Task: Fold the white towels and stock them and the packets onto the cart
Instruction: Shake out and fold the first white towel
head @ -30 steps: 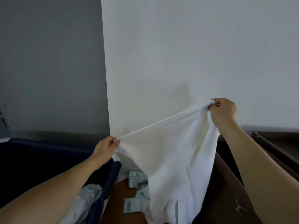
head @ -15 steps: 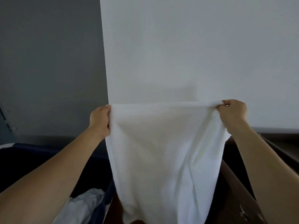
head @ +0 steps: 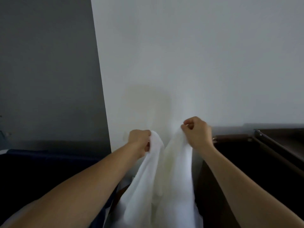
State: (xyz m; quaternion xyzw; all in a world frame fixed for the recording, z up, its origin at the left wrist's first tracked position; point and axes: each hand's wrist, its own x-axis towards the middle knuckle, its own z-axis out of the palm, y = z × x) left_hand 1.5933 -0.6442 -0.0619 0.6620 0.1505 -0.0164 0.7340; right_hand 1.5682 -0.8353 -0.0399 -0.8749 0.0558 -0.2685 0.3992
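A white towel (head: 164,181) hangs in front of me, held up by its top edge. My left hand (head: 139,142) grips one top corner and my right hand (head: 197,130) grips the other, a little higher. The two hands are close together, so the towel sags into two hanging halves with a dip between them. Its lower part runs out of the bottom of the view. The packets are hidden behind the towel.
A white wall (head: 189,55) stands straight ahead, with a grey wall (head: 46,71) to its left. A dark blue bin (head: 41,165) sits low on the left. A dark brown cart (head: 266,158) with a metal rail is on the right.
My hands have come together from a wide spread, bringing the towel's two top corners near each other. The flat sheet now droops in a fold.
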